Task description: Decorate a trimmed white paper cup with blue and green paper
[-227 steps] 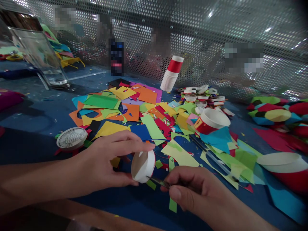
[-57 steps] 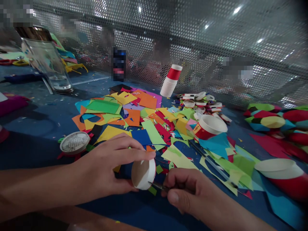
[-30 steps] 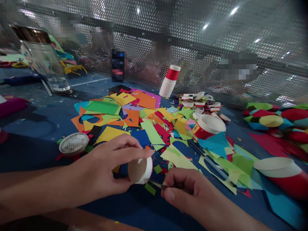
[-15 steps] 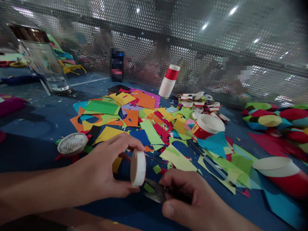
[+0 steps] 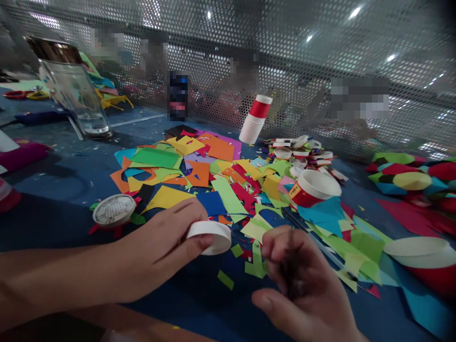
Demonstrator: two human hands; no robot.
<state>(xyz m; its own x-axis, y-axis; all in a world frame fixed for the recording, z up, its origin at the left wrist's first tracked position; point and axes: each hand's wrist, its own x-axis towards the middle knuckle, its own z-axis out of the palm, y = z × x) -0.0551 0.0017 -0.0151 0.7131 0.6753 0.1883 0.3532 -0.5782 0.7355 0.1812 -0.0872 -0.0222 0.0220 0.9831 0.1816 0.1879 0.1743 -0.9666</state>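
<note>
My left hand pinches a shallow white cut-off paper cup base between thumb and fingers, its hollow side turned toward me. To its right, my right hand is half curled, the thumb held away from the fingers. Within it are the dark scissors, blurred, their blades hard to make out. The two hands are apart. Left of them stands a small round turtle figure with a net pattern drawn on white and red feet. Cut coloured paper lies just beyond both hands.
A stack of paper cups leans in the view behind the paper. A cut red-and-white cup and a larger one lie right. A glass bottle stands back left, and finished paper pieces sit far right. A perforated metal screen rises behind.
My left hand has turned the cup base from edge-on to hollow side toward me. My right hand has drawn away to the right and rolled palm inward, taking the scissors from the cup base.
</note>
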